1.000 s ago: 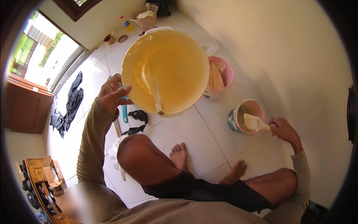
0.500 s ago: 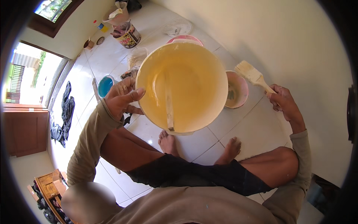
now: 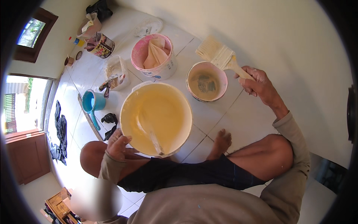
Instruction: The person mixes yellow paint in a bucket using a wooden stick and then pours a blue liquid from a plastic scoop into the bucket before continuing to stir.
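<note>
My left hand (image 3: 117,145) grips the lower-left rim of a large cream bucket (image 3: 169,115) holding pale yellow liquid, with a flat stick leaning inside. Up at the right, my right hand (image 3: 257,84) holds a wide paintbrush (image 3: 223,56) by its light handle; its cream-coated bristles are over a smaller pink-rimmed pot (image 3: 219,82) with murky liquid at the bottom. A pink bucket (image 3: 136,58) with cloth or sheeting inside stands behind the large bucket.
On the tiled floor are a blue dipper (image 3: 97,102), black plastic (image 3: 59,134), a long strip (image 3: 85,112), a translucent container (image 3: 120,63) and several pots. A wall (image 3: 298,44) runs along the right, a doorway (image 3: 22,104) at left, and my bent legs (image 3: 270,149) below.
The large bucket has come down toward my lap, with my left hand on it, uncovering the pink bucket. My right hand has lifted the brush up and left from the smaller pot.
</note>
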### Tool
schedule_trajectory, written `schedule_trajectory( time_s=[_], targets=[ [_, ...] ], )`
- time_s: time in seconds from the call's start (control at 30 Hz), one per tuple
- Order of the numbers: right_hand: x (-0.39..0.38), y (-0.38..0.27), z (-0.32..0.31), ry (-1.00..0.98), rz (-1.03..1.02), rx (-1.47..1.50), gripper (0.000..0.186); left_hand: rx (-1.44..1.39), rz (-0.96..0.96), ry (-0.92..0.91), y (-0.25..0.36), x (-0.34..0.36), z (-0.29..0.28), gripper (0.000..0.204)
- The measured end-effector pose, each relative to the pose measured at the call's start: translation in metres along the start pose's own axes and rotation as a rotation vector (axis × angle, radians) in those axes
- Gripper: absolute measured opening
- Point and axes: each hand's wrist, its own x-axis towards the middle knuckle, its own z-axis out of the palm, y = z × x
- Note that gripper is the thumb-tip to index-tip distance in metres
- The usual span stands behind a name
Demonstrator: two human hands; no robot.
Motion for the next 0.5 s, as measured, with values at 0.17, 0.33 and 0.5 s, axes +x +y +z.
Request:
schedule_trajectory(
  time_s=[0.17,0.33,0.5],
  targets=[
    [-0.006,-0.009,0.011,0.011,-0.037,-0.055,0.029,-0.143,-0.132,0.032,-0.033,0.01,0.027,0.038],
    [-0.013,-0.025,0.039,-0.09,-0.033,-0.237,0.027,-0.264,-0.091,0.076,-0.07,0.025,0.047,0.032],
    [-0.007,-0.029,0.053,-0.124,-0.024,-0.274,0.028,-0.425,-0.057,0.059,-0.107,0.047,0.058,0.024]
  ],
)
